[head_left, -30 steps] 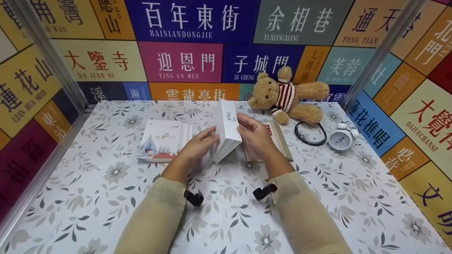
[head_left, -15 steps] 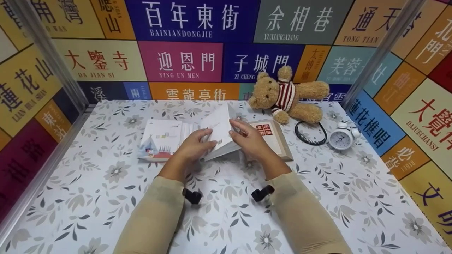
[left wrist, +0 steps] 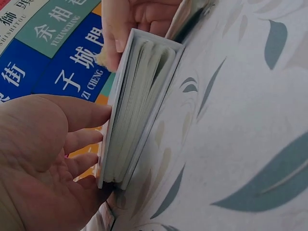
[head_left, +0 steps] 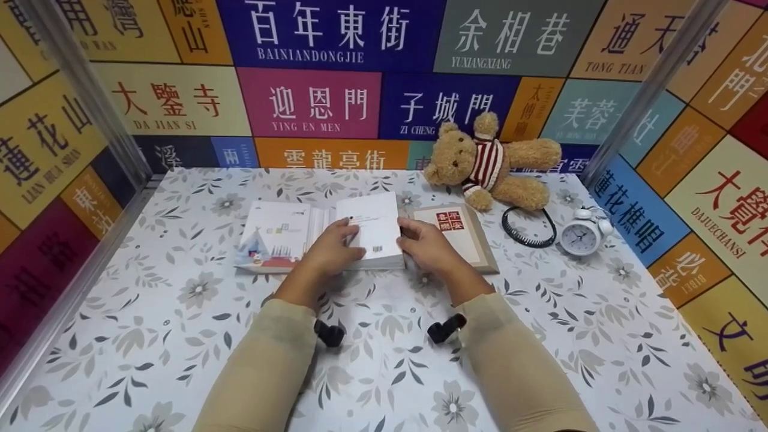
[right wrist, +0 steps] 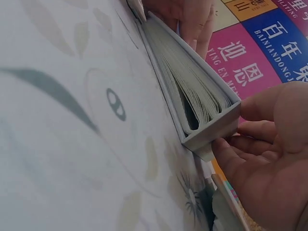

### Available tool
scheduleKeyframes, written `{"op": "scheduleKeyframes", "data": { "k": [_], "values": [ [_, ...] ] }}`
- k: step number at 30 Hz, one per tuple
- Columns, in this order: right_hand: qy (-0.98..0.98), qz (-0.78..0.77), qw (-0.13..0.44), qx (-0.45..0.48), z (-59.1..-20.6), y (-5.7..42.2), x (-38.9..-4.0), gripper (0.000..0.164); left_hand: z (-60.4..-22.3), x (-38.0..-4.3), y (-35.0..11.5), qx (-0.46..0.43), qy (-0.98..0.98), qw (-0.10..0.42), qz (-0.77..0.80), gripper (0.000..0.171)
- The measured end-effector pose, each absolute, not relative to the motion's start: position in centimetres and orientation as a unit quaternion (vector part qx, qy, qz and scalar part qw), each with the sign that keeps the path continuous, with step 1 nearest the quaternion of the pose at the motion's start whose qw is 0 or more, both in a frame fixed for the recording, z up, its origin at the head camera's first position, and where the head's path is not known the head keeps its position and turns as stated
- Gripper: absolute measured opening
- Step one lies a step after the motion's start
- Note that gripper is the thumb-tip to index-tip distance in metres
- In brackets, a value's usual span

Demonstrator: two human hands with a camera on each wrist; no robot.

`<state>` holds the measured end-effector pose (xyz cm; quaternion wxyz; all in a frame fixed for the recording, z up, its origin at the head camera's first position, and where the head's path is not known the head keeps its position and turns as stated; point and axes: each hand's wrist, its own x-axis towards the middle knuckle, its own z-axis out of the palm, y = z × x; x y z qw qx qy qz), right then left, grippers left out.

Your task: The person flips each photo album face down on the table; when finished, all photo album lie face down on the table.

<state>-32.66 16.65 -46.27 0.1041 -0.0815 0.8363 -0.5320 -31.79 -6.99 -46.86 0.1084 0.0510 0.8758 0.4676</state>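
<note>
A thick white photo album (head_left: 375,231) lies back cover up at the middle of the table, a barcode near its lower edge. My left hand (head_left: 336,247) holds its left side, the thumb on the cover. My right hand (head_left: 429,245) pinches the spine side between thumb and fingers. Seen end-on in the left wrist view, the album (left wrist: 139,96) shows loosely fanned pages between stiff covers. In the right wrist view, its flat spine (right wrist: 216,132) sits against my right fingertips. Left of it lies an album with a tent picture (head_left: 273,237), partly behind my left hand.
A beige album with a red square stamp (head_left: 471,249) lies just right of my right hand. Behind it are a teddy bear (head_left: 486,162), a black headband (head_left: 528,243) and a white alarm clock (head_left: 579,234). Sign-covered panels (head_left: 309,105) wall the table's back and sides.
The white album has turned from standing with its spine facing me to lying back cover up. Both hands have followed it down, the left on its open side, the right at the spine.
</note>
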Motion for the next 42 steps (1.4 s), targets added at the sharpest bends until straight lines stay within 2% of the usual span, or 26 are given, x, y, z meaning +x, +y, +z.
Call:
{"op": "scheduleKeyframes", "data": {
  "k": [12, 18, 20, 25, 32, 39, 42],
  "values": [
    [0.836, -0.542, 0.069, -0.048, -46.0, 15.7, -32.6, 0.059, -46.5, -31.6, -7.2, 0.050, 0.877, 0.089, 0.470, 0.066],
    [0.841, -0.531, -0.003, -0.104, -44.5, 13.7, -31.4, 0.059, -45.2, -31.5, -8.6, 0.024, 0.876, 0.043, 0.481, 0.064],
    [0.830, -0.542, -0.009, -0.130, -44.1, 12.5, -31.0, 0.058, -44.6, -31.4, -9.6, 0.012, 0.870, 0.024, 0.493, 0.063],
    [0.811, -0.560, 0.012, -0.167, -44.6, 9.3, -30.9, 0.057, -43.4, -31.0, -12.5, -0.028, 0.866, -0.012, 0.499, 0.061],
    [0.805, -0.571, 0.064, -0.147, -45.2, 5.2, -31.2, 0.061, -43.0, -30.4, -16.4, -0.081, 0.858, -0.020, 0.507, 0.064],
    [0.798, -0.578, 0.085, -0.149, -45.5, 1.6, -30.6, 0.066, -43.6, -29.8, -21.6, -0.094, 0.858, -0.042, 0.504, 0.067],
    [0.803, -0.570, 0.094, -0.147, -45.9, 0.7, -30.6, 0.067, -44.1, -29.8, -23.0, -0.111, 0.851, -0.034, 0.512, 0.070]
  ]
}}
